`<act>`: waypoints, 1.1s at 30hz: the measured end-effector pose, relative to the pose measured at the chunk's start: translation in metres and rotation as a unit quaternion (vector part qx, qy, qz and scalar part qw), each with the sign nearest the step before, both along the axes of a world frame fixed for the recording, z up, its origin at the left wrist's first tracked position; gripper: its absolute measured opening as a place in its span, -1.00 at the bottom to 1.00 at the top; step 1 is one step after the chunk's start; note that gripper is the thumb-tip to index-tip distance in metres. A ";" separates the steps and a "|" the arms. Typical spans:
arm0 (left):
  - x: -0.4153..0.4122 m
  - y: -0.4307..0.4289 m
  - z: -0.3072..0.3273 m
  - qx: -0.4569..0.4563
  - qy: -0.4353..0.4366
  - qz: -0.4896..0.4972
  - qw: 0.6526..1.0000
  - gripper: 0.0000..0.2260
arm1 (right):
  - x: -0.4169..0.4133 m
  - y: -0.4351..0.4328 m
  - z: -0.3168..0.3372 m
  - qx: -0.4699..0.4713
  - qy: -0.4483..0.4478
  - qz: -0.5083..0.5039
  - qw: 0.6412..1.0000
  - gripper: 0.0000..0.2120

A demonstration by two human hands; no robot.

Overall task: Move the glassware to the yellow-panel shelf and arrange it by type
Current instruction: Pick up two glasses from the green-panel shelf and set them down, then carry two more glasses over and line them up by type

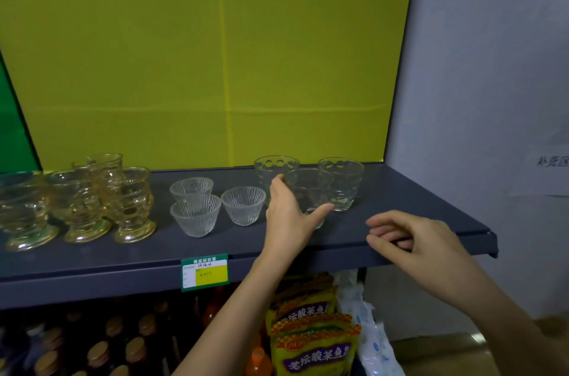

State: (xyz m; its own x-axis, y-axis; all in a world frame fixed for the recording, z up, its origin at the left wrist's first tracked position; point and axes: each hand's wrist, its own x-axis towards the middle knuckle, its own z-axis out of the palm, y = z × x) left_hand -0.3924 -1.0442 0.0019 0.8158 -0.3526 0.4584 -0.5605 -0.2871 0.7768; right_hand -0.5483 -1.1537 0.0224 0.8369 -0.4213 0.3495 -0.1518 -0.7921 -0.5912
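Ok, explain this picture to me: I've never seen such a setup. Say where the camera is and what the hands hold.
No machine here: a person wears a camera on the head, looking down at their own hands. The left hand grips a clear tumbler at the dark shelf before the yellow panel. The right hand hovers near the front edge, holding nothing. Also there: amber footed glasses, three ribbed cups and two dotted tumblers.

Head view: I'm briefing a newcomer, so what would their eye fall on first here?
The bright yellow panel fills the back above the grey shelf. Toward the shelf's right, the left hand grips a clear tumbler, with the right hand empty beside it. At far left cluster amber footed glasses.
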 end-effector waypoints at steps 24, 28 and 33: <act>0.003 0.376 0.007 0.337 -0.240 0.328 0.849 -0.73 | 0.147 0.261 0.013 -0.098 -0.033 0.300 0.948 -0.76; 0.006 0.458 0.007 0.352 -0.226 0.365 0.832 -0.72 | 0.176 0.341 0.010 -0.096 -0.039 0.337 0.936 -0.76; 0.017 0.556 0.003 0.373 -0.217 0.378 0.819 -0.72 | 0.214 0.434 0.003 -0.080 -0.038 0.356 0.930 -0.78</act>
State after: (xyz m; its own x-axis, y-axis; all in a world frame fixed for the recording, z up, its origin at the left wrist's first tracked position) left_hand -0.3757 -0.4882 0.0052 0.7479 -0.1351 0.6499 -0.1804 -0.9836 0.0032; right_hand -0.3343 -0.7197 0.0257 0.8538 0.2937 0.4298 0.4832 -0.7542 -0.4446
